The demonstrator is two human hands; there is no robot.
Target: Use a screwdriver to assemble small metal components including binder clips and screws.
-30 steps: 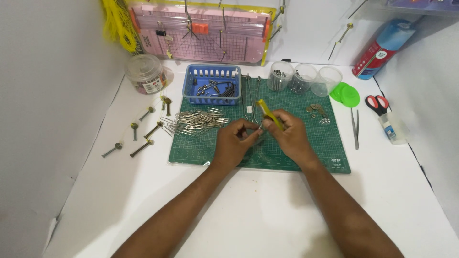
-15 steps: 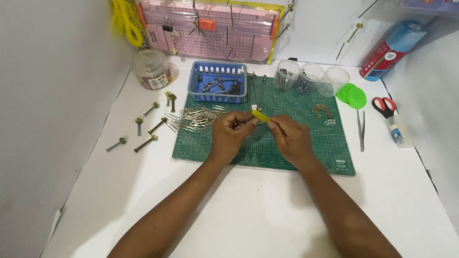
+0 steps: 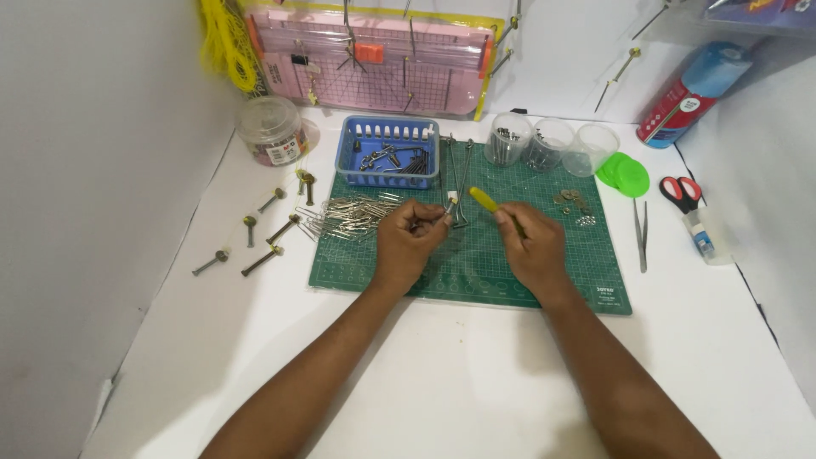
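Resting on the green cutting mat (image 3: pixel 510 280), the left hand (image 3: pixel 406 242) pinches a small metal piece (image 3: pixel 448 206) between closed fingertips; the right hand (image 3: pixel 531 246) grips a yellow-handled tool (image 3: pixel 486 201), fingers curled shut.

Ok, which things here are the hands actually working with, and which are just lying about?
In hand:
- left hand pinching a small metal piece
- right hand holding a yellow-handled tool
- green cutting mat under both

Lying about:
- pile of metal pins
- blue basket
- loose bolts
- clear cups
- tweezers
- scissors
- spray can
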